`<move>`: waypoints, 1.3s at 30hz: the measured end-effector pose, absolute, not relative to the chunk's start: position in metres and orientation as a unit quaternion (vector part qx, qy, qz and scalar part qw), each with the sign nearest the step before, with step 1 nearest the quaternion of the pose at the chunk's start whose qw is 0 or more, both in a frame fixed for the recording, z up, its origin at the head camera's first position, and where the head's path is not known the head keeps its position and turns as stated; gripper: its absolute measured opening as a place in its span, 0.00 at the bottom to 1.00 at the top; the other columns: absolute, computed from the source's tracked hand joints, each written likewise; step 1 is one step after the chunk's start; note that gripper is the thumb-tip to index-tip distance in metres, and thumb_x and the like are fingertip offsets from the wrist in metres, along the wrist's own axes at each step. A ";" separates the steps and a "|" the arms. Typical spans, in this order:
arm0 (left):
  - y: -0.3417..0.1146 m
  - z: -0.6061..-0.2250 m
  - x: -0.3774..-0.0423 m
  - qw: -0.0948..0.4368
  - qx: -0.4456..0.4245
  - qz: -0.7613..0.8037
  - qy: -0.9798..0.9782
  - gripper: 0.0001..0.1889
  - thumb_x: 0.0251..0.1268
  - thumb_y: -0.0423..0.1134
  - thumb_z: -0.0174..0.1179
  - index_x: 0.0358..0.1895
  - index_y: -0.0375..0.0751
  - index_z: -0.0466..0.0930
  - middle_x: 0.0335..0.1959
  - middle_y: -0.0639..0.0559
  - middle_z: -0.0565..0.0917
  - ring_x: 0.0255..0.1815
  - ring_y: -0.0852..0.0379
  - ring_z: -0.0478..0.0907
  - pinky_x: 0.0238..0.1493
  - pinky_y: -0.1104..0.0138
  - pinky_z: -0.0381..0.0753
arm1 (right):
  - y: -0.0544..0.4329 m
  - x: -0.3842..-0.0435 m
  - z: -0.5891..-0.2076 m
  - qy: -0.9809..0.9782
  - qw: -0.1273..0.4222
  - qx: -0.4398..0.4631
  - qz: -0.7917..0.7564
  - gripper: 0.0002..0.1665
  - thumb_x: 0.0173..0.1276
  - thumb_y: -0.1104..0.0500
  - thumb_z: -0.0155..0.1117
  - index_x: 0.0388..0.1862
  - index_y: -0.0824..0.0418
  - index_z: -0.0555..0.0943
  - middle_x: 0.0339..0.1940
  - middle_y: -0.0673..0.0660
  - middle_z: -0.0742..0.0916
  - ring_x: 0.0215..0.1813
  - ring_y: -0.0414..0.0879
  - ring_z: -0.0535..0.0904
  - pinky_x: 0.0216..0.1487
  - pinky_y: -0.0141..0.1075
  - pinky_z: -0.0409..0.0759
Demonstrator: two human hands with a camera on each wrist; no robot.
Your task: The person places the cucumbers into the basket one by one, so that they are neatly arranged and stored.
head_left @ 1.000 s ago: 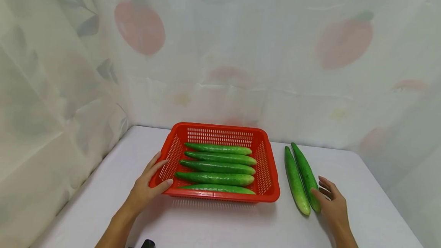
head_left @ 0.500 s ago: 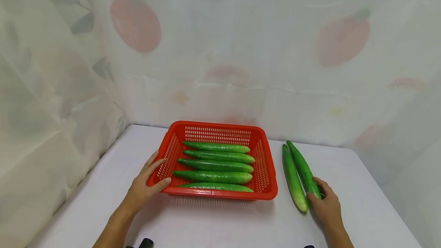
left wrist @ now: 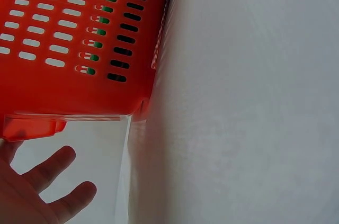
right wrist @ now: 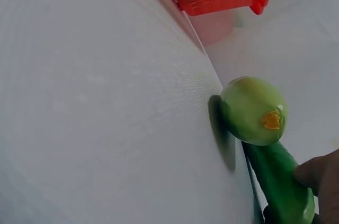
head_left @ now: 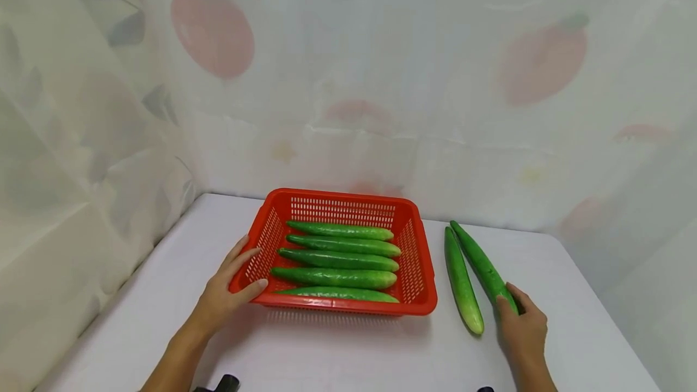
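In the head view my left hand (head_left: pixel 223 292) touches the left rim and near-left corner of a red plastic basket (head_left: pixel 348 303), its fingers spread and fairly straight. The left wrist view shows fingers (left wrist: pixel 50 168) apart beside the slotted basket wall (left wrist: pixel 69 91). Several green cucumbers (head_left: pixel 337 260) lie side by side in the basket. To its right, my right hand (head_left: pixel 524 325) pinches the near end of one cucumber (head_left: pixel 481 262) between thumb and fingers. A second cucumber (head_left: pixel 461 286) lies left of it on the table; its pale end (right wrist: pixel 251 110) faces the right wrist camera.
A white-covered table (head_left: pixel 348 356) carries everything. Pale curtain-like sheets (head_left: pixel 381 77) with fruit prints stand behind it and at both sides. Dark objects (head_left: pixel 227 382) poke in at the bottom edge near each forearm.
My right hand has taken hold of the right cucumber, and its near end has swung right, widening the gap to the other cucumber. My left hand has stayed at the basket.
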State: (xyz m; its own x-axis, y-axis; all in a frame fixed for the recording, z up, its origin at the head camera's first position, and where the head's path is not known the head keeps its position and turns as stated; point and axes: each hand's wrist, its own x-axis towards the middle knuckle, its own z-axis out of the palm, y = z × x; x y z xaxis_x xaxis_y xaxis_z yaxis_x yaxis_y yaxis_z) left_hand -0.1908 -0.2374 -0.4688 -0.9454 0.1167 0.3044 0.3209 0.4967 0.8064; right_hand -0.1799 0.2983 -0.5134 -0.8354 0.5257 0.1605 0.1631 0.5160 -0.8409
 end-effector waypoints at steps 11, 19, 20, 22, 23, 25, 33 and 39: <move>-0.238 -0.468 -0.192 0.108 -0.132 -0.487 -0.857 0.31 0.63 0.46 0.64 0.69 0.44 0.68 0.77 0.57 0.50 0.73 0.45 0.51 0.58 0.39 0.62 | 0.299 -0.180 -0.512 -0.785 0.232 -0.266 0.510 0.28 0.73 0.55 0.55 0.69 0.64 0.70 0.67 0.65 0.73 0.69 0.60 0.63 0.67 0.53 0.57; -0.239 -0.467 -0.191 0.103 -0.133 -0.487 -0.857 0.31 0.63 0.46 0.64 0.69 0.45 0.67 0.77 0.57 0.49 0.73 0.45 0.49 0.58 0.37 0.60 | 0.299 -0.176 -0.509 -0.758 0.257 -0.278 0.531 0.27 0.72 0.55 0.58 0.67 0.62 0.73 0.66 0.62 0.75 0.67 0.54 0.65 0.67 0.46 0.59; -0.239 -0.467 -0.191 0.103 -0.133 -0.487 -0.857 0.31 0.63 0.46 0.64 0.69 0.45 0.67 0.77 0.57 0.49 0.73 0.45 0.49 0.57 0.36 0.60 | 0.299 -0.176 -0.507 -0.757 0.257 -0.278 0.532 0.27 0.72 0.54 0.58 0.67 0.62 0.72 0.66 0.62 0.74 0.67 0.53 0.65 0.67 0.45 0.59; -0.239 -0.468 -0.191 0.104 -0.134 -0.486 -0.857 0.31 0.63 0.45 0.64 0.69 0.45 0.67 0.77 0.57 0.49 0.73 0.45 0.49 0.57 0.36 0.60 | 0.298 -0.176 -0.503 -0.752 0.257 -0.278 0.540 0.27 0.72 0.56 0.57 0.67 0.62 0.72 0.67 0.61 0.74 0.67 0.51 0.65 0.67 0.43 0.61; -0.238 -0.468 -0.191 0.104 -0.134 -0.487 -0.857 0.31 0.63 0.45 0.64 0.69 0.45 0.67 0.77 0.57 0.49 0.73 0.45 0.49 0.57 0.36 0.60 | 0.298 -0.176 -0.500 -0.747 0.257 -0.276 0.548 0.27 0.72 0.56 0.57 0.68 0.62 0.72 0.67 0.62 0.73 0.67 0.51 0.64 0.66 0.41 0.62; -0.238 -0.468 -0.190 0.105 -0.134 -0.487 -0.857 0.31 0.63 0.45 0.64 0.69 0.44 0.67 0.77 0.57 0.49 0.73 0.45 0.49 0.57 0.36 0.60 | 0.297 -0.177 -0.495 -0.731 0.256 -0.274 0.570 0.27 0.72 0.58 0.57 0.68 0.63 0.71 0.69 0.63 0.71 0.68 0.52 0.63 0.61 0.36 0.67; -0.237 -0.468 -0.190 0.105 -0.129 -0.492 -0.855 0.31 0.63 0.46 0.64 0.69 0.43 0.67 0.77 0.58 0.49 0.73 0.45 0.50 0.58 0.39 0.62 | 0.296 -0.177 -0.474 -0.681 0.282 -0.238 0.632 0.25 0.71 0.65 0.58 0.66 0.69 0.71 0.66 0.67 0.71 0.66 0.55 0.65 0.44 0.21 0.73; -0.237 -0.468 -0.190 0.105 -0.129 -0.492 -0.854 0.31 0.63 0.45 0.64 0.69 0.43 0.67 0.77 0.58 0.49 0.73 0.45 0.49 0.58 0.38 0.60 | 0.296 -0.172 -0.458 -0.640 0.293 -0.201 0.681 0.24 0.68 0.69 0.60 0.64 0.70 0.74 0.61 0.63 0.72 0.63 0.54 0.66 0.43 0.25 0.75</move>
